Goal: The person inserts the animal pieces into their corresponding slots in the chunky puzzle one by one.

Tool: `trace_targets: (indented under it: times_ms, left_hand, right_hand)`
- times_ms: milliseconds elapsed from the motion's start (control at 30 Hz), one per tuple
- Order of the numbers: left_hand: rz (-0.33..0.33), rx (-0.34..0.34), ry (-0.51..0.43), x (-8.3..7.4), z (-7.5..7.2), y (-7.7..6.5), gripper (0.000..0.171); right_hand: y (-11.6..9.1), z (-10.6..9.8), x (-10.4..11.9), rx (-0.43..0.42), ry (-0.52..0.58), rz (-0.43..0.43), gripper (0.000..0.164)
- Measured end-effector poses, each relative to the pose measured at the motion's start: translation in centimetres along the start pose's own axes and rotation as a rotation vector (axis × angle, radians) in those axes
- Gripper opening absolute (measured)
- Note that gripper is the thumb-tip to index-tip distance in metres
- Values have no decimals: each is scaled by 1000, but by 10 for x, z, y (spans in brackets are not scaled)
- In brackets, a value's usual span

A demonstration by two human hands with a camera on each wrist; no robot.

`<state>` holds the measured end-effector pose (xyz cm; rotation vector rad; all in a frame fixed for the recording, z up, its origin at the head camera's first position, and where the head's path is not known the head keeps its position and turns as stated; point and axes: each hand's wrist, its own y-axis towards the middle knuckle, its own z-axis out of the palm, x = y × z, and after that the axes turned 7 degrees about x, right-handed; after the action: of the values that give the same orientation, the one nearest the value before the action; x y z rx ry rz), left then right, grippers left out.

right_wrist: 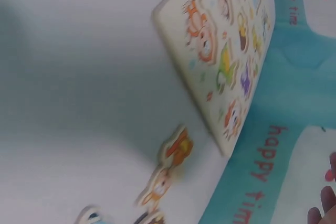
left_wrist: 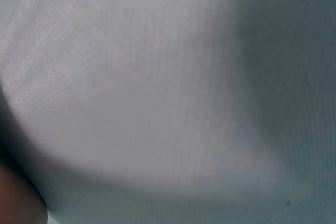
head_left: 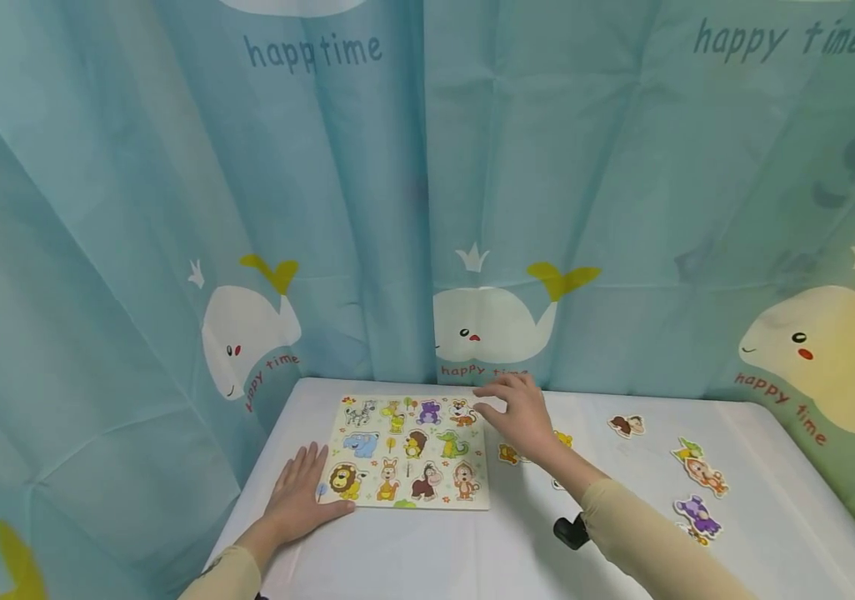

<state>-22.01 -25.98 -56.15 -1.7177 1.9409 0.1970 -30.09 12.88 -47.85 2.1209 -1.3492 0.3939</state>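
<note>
A board with animal pictures in outlined shapes lies on the white table. My left hand rests flat at its lower left, the thumb touching the corner and the fingers spread beside it. My right hand hovers by the upper right corner, near the tiger picture. Its thumb and fingers are parted, with nothing visible between them; in the right wrist view, only fingertips show. Loose animal pieces, among them a brown one and a yellow one, lie beneath the right forearm, partly hidden.
Farther right lie more animal pieces: a brown one, a monkey and a purple hippo overlapping another piece. A black object shows beside the right sleeve. A blue whale-print curtain hangs behind the table. Blurred pale fabric fills the left wrist view.
</note>
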Motion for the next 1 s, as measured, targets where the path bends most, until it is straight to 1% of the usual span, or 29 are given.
trace_targets:
  times_ms: [167,333,500,700,867,1000]
  left_hand:
    - [2,-2,3,1,2,0,121]
    - [8,-9,-6,1,2,0,122]
    - [22,-31,-11,4,5,1,123]
    - [28,-35,-18,7,8,6,125]
    - [24,-32,-13,6,6,5,125]
    - [34,-38,-16,6,5,3,124]
  right_hand:
    - [-14,-8,-9,-19,0,21,20]
    - [-29,-13,-16,-11,8,51,20]
    - [-46,-19,-23,-4,4,83,19]
    - [-70,-30,-35,-12,9,112,20]
    - [-86,-41,-47,-17,-5,142,21]
    - [-98,-48,-55,-31,-8,157,21]
